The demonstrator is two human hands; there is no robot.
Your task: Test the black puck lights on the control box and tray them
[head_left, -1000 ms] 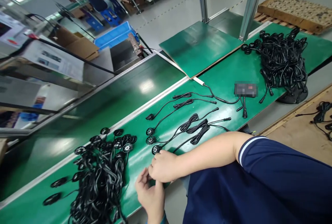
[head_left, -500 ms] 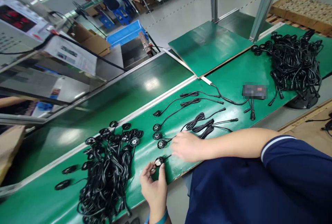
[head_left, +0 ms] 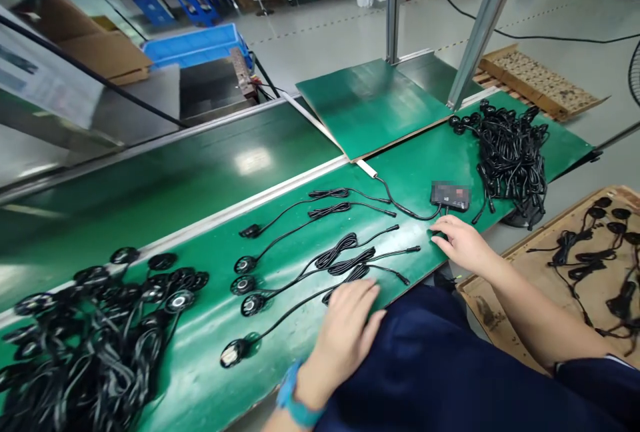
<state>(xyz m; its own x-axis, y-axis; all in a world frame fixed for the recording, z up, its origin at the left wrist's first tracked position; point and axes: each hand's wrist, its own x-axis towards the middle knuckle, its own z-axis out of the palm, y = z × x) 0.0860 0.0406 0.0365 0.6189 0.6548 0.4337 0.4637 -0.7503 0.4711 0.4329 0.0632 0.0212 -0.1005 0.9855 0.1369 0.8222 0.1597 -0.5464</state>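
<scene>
My left hand (head_left: pixel 347 329), with a blue wristband, has its fingers stretched out and thumb apart, resting at the coiled cable of the nearest round black puck-like part (head_left: pixel 234 353). That part has a pale patch on its face. My right hand (head_left: pixel 463 243) is curled just below a small black box (head_left: pixel 450 197); the box's short leads run behind its fingers, and what they pinch is hidden. Between the hands lie black cable plugs (head_left: pixel 413 249). Several more round parts (head_left: pixel 253 304) with bundled cables (head_left: pixel 337 251) lie side by side on the green table.
A tangled heap of round parts and cables (head_left: pixel 115 332) fills the near left. Another heap (head_left: pixel 513 152) sits at the right end. A raised green board (head_left: pixel 373 109) stands behind, beside metal posts (head_left: pixel 393 5). Cardboard (head_left: pixel 530 312) with more cabled parts lies lower right.
My right hand has left the cables and moved right to the black box. My left hand has let go of the nearest round part and moved right onto its cable. The view has shifted right.
</scene>
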